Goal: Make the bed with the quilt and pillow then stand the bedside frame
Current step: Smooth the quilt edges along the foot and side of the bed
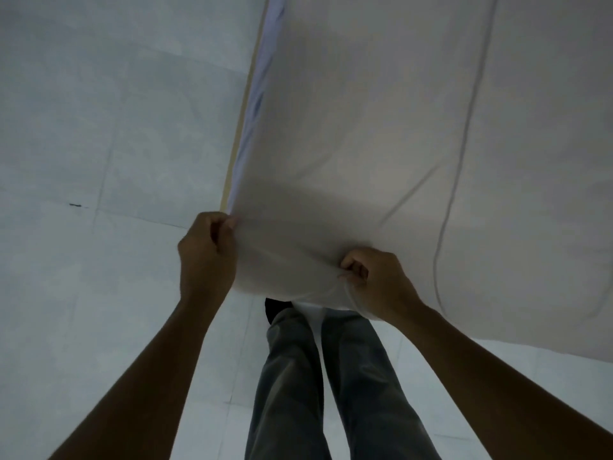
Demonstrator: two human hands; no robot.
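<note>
A pale beige quilt point(381, 144) covers the bed and fills the upper right of the head view, with a stitched seam running down its right part. My left hand point(207, 250) pinches the quilt's near-left corner at the bed's edge. My right hand point(374, 280) is closed on the quilt's near edge, bunching the cloth a little. A white sheet point(253, 104) shows under the quilt along the left side. No pillow or bedside frame is in view.
A thin wooden bed edge point(243, 104) runs along the left side of the bed. Pale tiled floor point(99, 161) lies to the left and below. My legs in grey trousers point(315, 386) stand at the bed's foot.
</note>
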